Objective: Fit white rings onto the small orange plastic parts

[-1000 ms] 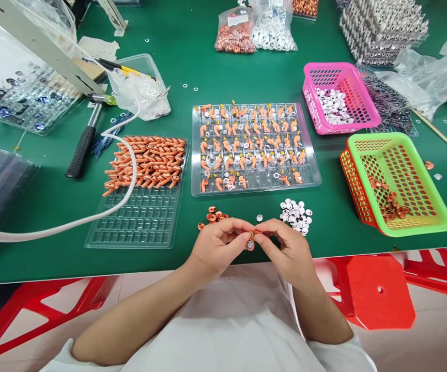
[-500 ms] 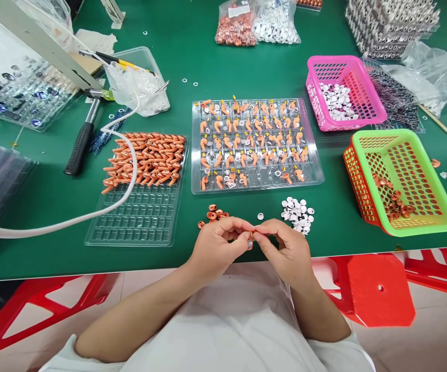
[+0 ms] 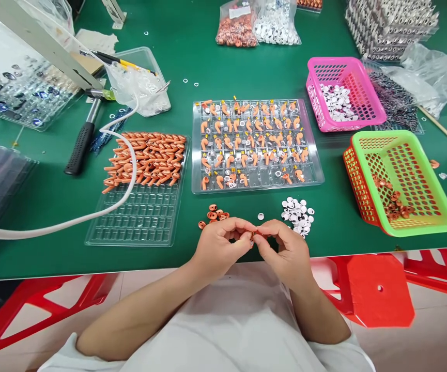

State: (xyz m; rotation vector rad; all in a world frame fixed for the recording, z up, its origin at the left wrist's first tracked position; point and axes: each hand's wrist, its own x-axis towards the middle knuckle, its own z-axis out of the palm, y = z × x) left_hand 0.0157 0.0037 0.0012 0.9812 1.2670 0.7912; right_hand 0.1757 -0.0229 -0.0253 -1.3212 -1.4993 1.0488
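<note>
My left hand point(image 3: 217, 245) and my right hand point(image 3: 287, 248) meet at the near edge of the green table, fingertips pinched together on a small orange round part point(image 3: 251, 237) that is mostly hidden between them. Just beyond the left hand lies a little heap of orange caps point(image 3: 212, 213). Beyond the right hand lies a heap of small white discs point(image 3: 297, 213), with one loose disc point(image 3: 260, 216) between the heaps. Behind these stands a clear tray of orange earbud shells point(image 3: 254, 142).
A second clear tray point(image 3: 138, 219) at the left carries stacked orange stems point(image 3: 148, 157), with a white hose point(image 3: 91, 217) over it. A hammer point(image 3: 79, 147) lies further left. A green basket point(image 3: 399, 181) and a pink basket point(image 3: 343, 93) stand at the right. Bags of parts point(image 3: 256, 23) sit at the back.
Both hands stay at the table's near edge. The orange part, seen hanging below the fingertips a second ago, is now drawn up and nearly hidden between the pinching fingers.
</note>
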